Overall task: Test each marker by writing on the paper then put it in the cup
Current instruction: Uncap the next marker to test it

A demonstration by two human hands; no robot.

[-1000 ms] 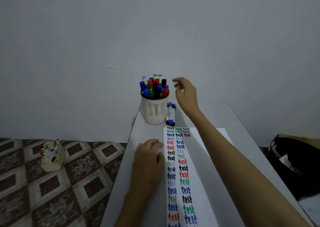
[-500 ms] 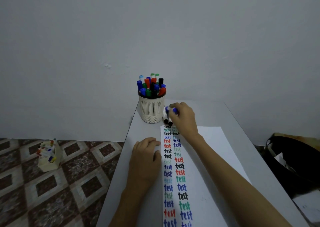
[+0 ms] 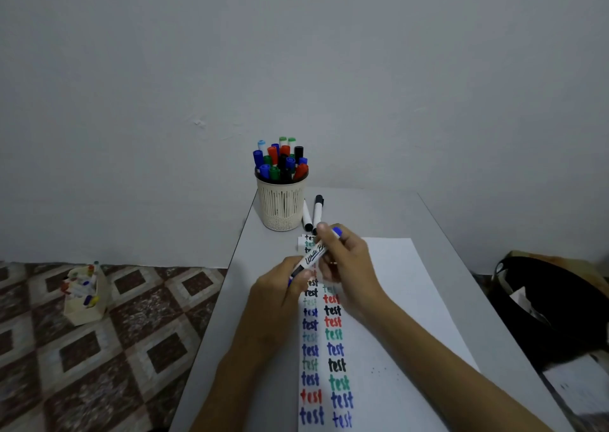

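The left hand (image 3: 276,295) and right hand (image 3: 346,260) gripped one blue marker (image 3: 314,253), slanted near-left to far-right; two black markers (image 3: 317,212) lay beside one cup (image 3: 280,207).

Plain grey-white painted wall (image 3: 296,52) fills everything behind the pale grey rectangular table (image 3: 379,210), under flat, even light. There's a small scuff mark (image 3: 199,122) on the wall, up and left of the table. Left of the table, a floor of brown and cream diamond-patterned tiles (image 3: 138,349) runs to the wall. On it sits a small cream box (image 3: 86,311) of coloured bits. Right of the table, a black rounded bag (image 3: 553,306).
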